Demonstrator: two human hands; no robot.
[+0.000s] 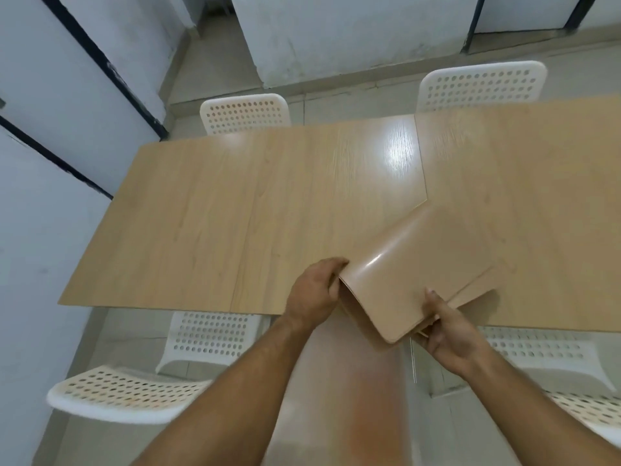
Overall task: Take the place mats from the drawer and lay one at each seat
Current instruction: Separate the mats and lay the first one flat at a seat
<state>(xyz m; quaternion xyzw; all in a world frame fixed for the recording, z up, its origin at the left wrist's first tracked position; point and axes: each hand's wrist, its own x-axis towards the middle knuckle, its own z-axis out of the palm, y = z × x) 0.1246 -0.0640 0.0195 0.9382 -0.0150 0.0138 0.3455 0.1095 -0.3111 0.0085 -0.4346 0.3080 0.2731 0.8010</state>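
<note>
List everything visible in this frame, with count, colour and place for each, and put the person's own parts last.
table: one, light wood, centre of view
place mats: a stack, exact count unclear, tan, at the near table edge, top mat curled up on its left side
chairs: four, white, perforated; two at the far side, two at the near side
wall panels: pale grey with dark frames, left and back
floor: grey tiles, around the table
left hand: gripping the curled left edge of the stack
right hand: holding the stack's near corner, thumb on top
</note>
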